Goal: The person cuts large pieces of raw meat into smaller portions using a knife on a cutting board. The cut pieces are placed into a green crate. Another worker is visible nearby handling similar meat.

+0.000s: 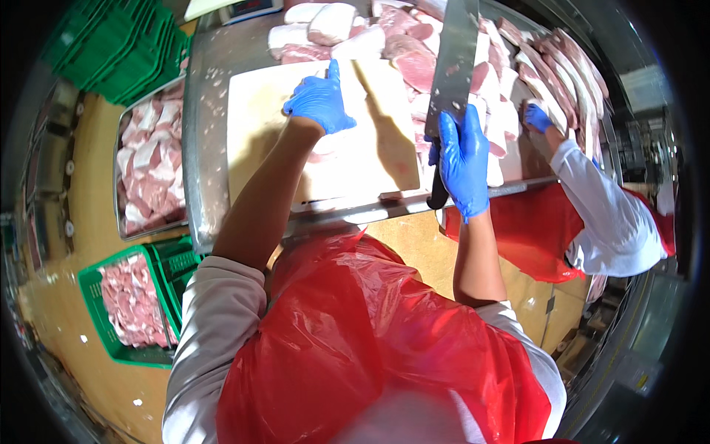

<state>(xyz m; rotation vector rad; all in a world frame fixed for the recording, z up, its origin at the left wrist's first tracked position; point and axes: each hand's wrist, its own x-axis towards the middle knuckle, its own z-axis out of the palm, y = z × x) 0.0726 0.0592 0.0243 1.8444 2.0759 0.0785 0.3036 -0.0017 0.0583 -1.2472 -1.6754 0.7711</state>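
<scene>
My right hand (pixel 466 159), in a blue glove, grips the dark handle of a large wide-bladed knife (pixel 452 70). Its blade points away from me, raised over the board's right side. My left hand (pixel 319 103), also gloved in blue, is over a white cutting board (pixel 259 96). Its thumb and index finger are spread apart, the other fingers partly bent, and I see nothing held in it. A pale pink patch, perhaps meat, shows on the board just below that hand. Cut pork pieces (pixel 414 68) lie beyond and right of the board, close to the blade.
Long pork strips (pixel 573 74) lie at the far right, where a co-worker's gloved hand (pixel 538 117) reaches in. Left of the metal table (pixel 207 148) stand a metal tray (pixel 118 194) of meat chunks, a green crate (pixel 90 296) of trimmings and stacked green crates (pixel 111 48).
</scene>
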